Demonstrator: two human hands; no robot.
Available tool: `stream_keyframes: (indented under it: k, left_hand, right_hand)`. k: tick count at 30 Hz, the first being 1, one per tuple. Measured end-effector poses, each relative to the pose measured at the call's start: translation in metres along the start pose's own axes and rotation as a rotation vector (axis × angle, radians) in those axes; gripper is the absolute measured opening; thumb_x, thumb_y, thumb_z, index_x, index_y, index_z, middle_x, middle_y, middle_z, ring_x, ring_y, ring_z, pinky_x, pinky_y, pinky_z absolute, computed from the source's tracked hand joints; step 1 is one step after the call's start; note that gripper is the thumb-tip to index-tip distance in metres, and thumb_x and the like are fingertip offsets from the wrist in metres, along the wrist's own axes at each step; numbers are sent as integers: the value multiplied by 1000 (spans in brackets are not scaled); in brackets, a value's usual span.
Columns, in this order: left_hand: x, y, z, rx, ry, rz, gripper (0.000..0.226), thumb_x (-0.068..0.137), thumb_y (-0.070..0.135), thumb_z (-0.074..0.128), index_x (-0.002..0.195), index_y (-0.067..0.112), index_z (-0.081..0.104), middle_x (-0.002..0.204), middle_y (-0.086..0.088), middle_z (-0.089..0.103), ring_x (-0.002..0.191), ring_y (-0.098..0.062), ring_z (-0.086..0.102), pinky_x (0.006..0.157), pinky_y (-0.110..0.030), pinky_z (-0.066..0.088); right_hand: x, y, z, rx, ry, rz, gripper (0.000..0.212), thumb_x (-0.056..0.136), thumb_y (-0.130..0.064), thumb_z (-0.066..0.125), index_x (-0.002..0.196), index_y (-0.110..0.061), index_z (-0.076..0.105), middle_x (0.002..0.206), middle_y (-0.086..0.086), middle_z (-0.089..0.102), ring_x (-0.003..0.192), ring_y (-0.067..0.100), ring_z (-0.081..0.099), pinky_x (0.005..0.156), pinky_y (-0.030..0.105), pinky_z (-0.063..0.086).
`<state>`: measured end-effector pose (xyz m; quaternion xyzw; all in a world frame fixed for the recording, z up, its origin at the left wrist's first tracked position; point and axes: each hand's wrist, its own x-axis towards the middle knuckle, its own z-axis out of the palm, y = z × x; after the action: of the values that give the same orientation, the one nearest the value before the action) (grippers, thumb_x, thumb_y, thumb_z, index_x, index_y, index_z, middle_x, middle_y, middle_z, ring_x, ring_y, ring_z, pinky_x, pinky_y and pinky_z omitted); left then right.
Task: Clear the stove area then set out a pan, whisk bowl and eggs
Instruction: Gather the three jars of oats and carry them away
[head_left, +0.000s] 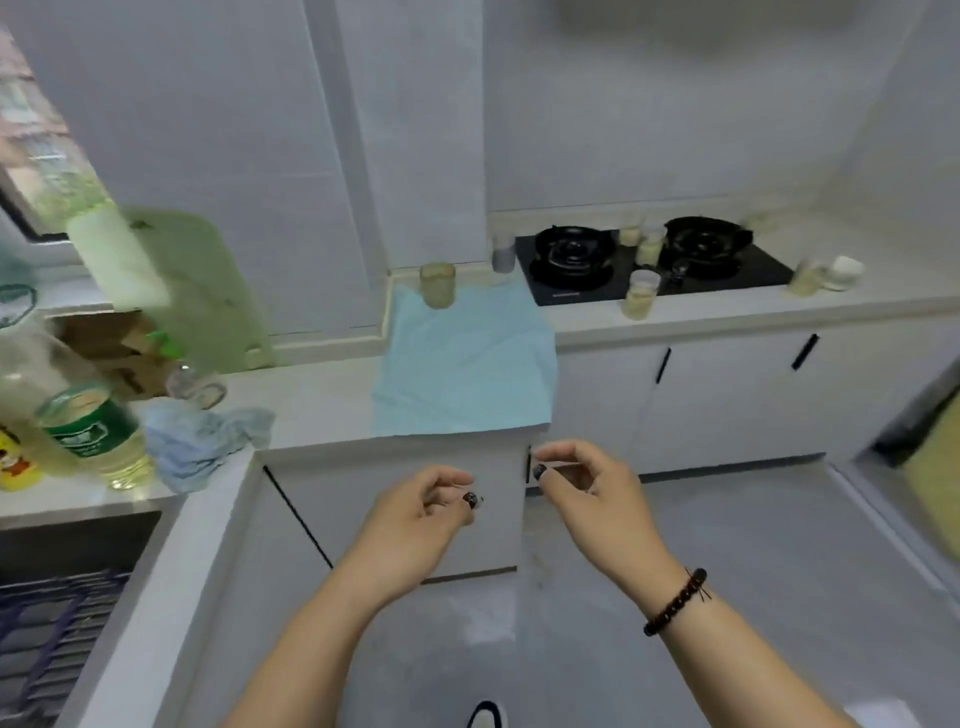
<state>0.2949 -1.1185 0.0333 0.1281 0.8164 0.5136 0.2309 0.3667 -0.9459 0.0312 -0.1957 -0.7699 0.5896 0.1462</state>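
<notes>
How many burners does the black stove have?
2: the left burner and the right burner on the black stove, with small jars standing between them. None seems hidden.

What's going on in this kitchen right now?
A person stands in front of the counter, left hand and right hand raised, loosely curled and holding nothing. The stove is not cleared yet: several small jars sit on and around it. Another jar stands on a blue cloth. No pan, bowl or eggs are in sight.
</notes>
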Motion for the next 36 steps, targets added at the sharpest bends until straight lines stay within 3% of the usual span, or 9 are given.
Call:
stream_keyframes:
  k: [5,9,13,16,19,22,27,32,36]
  left_hand:
    - [101,32,43,6,-110,45,15,91,17,61,101,29,63,95,4,74,92,-10,69,86,-29,51]
    - [181,65,79,29,-168,57,17,91,19,60,103,30,64,95,7,74,90,-9,69,86,-29,54]
    - [250,108,126,32,-238,85,16,92,20,61,103,31,64,95,7,74,87,-2,69,82,-20,51]
    - [291,135,166,41,-272,97,17,92,21,59,103,33,64,96,7,73,89,-2,69,85,-23,52]
    - [322,157,199,47,-280,108,17,94,20,58,105,32,63,94,9,73,87,1,68,87,-23,52]
    - [359,181,244,38,-243,106,18,93,18,58,104,31,63,92,9,74,90,-3,68,89,-27,52]
    - [403,216,302,-25,-153,67,20,92,14,58,104,30,61,98,11,72,93,-10,68,87,-30,52]
    - [449,231,335,-53,-40,47,25,89,10,61,101,32,61,101,10,68,91,-18,65,79,-27,51]
    - [494,235,343,-24,77,47,27,89,9,60,102,32,58,108,11,65,84,-9,60,69,-19,44]
  right_hand:
    - [88,25,-43,-6,118,63,21,86,-7,61,90,-26,68,89,-8,64,72,1,57,56,7,40]
    - [153,35,-82,8,166,121,19,87,-7,60,91,-23,68,76,-13,60,67,0,55,57,9,40]
    - [211,43,-141,-12,255,140,19,87,-10,61,91,-27,69,78,-17,59,66,-3,53,58,9,37]
    - [238,57,-187,-13,297,162,20,87,-9,60,91,-27,69,77,-19,57,70,-1,55,65,15,40]
    - [262,69,-227,-24,311,198,20,88,-10,60,93,-27,68,87,-14,63,79,0,59,61,7,41]
    - [296,87,-277,-65,298,207,19,89,-12,60,93,-29,68,89,-12,64,76,-2,59,56,4,40]
    - [344,101,-332,-134,154,180,18,91,-10,60,93,-27,65,90,-7,61,54,-14,52,49,9,39]
    - [394,110,-373,-185,101,178,17,91,-12,59,96,-26,65,96,-9,62,58,-11,54,50,9,40]
    - [440,121,-388,-212,41,159,16,90,-14,61,95,-29,64,98,-14,63,78,-15,56,62,5,41]
